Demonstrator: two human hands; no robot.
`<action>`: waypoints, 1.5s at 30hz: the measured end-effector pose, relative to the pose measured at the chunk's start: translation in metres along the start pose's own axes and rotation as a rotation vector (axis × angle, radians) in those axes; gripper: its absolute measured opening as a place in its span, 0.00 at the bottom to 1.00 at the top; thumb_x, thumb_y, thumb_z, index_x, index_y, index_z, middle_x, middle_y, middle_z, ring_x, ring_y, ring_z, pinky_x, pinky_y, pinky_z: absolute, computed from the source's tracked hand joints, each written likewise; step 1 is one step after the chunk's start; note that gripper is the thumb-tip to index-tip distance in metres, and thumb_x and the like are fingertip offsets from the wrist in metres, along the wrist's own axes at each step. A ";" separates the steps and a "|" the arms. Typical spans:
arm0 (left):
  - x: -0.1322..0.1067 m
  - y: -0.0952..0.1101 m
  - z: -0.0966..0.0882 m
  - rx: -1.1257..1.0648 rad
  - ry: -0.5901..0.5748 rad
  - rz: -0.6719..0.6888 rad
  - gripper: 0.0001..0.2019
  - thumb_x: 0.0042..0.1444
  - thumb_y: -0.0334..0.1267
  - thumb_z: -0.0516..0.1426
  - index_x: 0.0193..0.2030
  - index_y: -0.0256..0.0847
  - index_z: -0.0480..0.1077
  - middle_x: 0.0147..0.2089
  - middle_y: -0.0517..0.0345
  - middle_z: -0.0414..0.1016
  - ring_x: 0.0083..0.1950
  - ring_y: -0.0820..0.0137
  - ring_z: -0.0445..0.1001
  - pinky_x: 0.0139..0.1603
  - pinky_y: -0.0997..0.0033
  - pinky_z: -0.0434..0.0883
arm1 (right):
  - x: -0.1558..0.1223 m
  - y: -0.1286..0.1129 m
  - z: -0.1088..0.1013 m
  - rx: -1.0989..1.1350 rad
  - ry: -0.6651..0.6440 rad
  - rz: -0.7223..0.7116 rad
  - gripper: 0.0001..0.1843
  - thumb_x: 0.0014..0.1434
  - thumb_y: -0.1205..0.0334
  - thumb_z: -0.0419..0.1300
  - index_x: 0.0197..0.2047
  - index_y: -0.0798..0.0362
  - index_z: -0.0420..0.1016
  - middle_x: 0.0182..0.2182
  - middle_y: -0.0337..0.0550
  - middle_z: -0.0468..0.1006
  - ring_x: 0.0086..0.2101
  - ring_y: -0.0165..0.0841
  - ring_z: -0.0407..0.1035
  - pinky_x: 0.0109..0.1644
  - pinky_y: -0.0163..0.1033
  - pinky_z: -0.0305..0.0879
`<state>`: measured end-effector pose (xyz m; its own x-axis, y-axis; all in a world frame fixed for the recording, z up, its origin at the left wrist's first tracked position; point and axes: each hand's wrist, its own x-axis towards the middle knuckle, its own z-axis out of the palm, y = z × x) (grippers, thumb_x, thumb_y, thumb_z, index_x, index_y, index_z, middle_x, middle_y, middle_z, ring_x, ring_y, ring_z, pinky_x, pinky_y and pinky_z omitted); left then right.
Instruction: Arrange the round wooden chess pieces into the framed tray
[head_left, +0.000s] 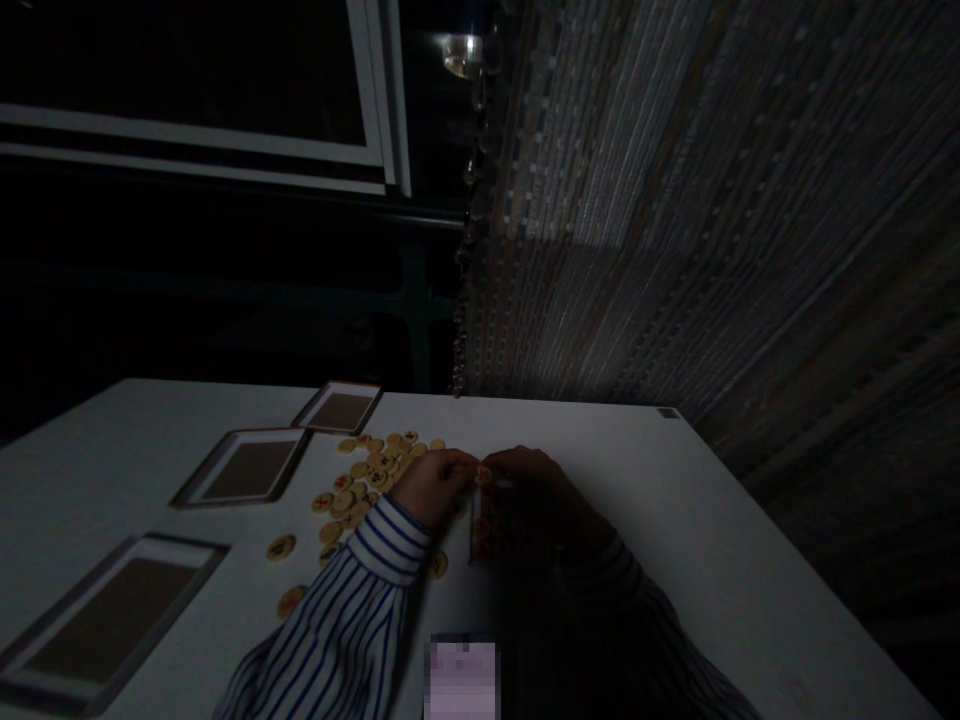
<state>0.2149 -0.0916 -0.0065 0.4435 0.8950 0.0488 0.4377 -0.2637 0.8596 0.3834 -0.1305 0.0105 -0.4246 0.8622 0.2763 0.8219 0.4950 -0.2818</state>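
The fingertips of my left hand (436, 485) and my right hand (538, 487) meet over a small box (472, 535), pinched at a round Chinese chess piece (483, 476). It looks gripped from both sides. More pieces with red marks (486, 545) lie in the box, partly hidden beneath my right hand and its shadow. To the left of my left hand spreads a loose pile of pale wooden chess pieces (375, 465) with red or dark characters. One piece (438, 565) lies near my left cuff.
Three shallow framed trays stand along the left: a near one (105, 625), a middle one (244, 470) and a far one (341, 408). They rest on a white table (675, 560). Behind the table hangs a string curtain (600, 220). A blurred pink object (463, 680) is at the near edge.
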 end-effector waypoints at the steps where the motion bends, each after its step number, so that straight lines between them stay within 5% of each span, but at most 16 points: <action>1: 0.001 -0.002 0.000 0.021 0.001 0.015 0.14 0.50 0.39 0.51 0.37 0.35 0.73 0.33 0.53 0.76 0.36 0.68 0.72 0.37 0.70 0.67 | 0.000 0.002 0.001 -0.010 -0.007 0.006 0.13 0.59 0.57 0.49 0.39 0.51 0.71 0.34 0.42 0.76 0.34 0.32 0.67 0.38 0.36 0.56; 12: 0.003 -0.013 0.006 0.391 -0.022 0.021 0.13 0.51 0.35 0.49 0.38 0.40 0.74 0.38 0.50 0.77 0.40 0.65 0.73 0.41 0.69 0.65 | -0.002 0.006 0.018 -0.247 -0.193 0.113 0.12 0.59 0.59 0.47 0.36 0.53 0.70 0.32 0.44 0.74 0.33 0.33 0.67 0.36 0.36 0.56; 24: 0.002 -0.014 0.006 0.390 -0.043 0.001 0.12 0.50 0.34 0.51 0.38 0.42 0.74 0.39 0.51 0.77 0.42 0.64 0.73 0.43 0.69 0.64 | -0.004 0.008 0.032 -0.324 -0.279 0.106 0.15 0.60 0.58 0.45 0.34 0.53 0.70 0.33 0.47 0.73 0.34 0.35 0.66 0.36 0.39 0.57; 45: 0.003 -0.015 0.006 0.496 -0.082 -0.035 0.15 0.53 0.35 0.49 0.43 0.41 0.72 0.42 0.52 0.76 0.45 0.66 0.72 0.46 0.71 0.65 | -0.005 0.003 0.024 -0.332 -0.339 0.083 0.15 0.60 0.57 0.45 0.36 0.55 0.70 0.34 0.48 0.71 0.34 0.35 0.66 0.35 0.39 0.59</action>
<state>0.2139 -0.0874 -0.0222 0.4733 0.8803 -0.0327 0.7633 -0.3913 0.5140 0.3791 -0.1310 -0.0138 -0.4067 0.9112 -0.0651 0.9118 0.4093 0.0338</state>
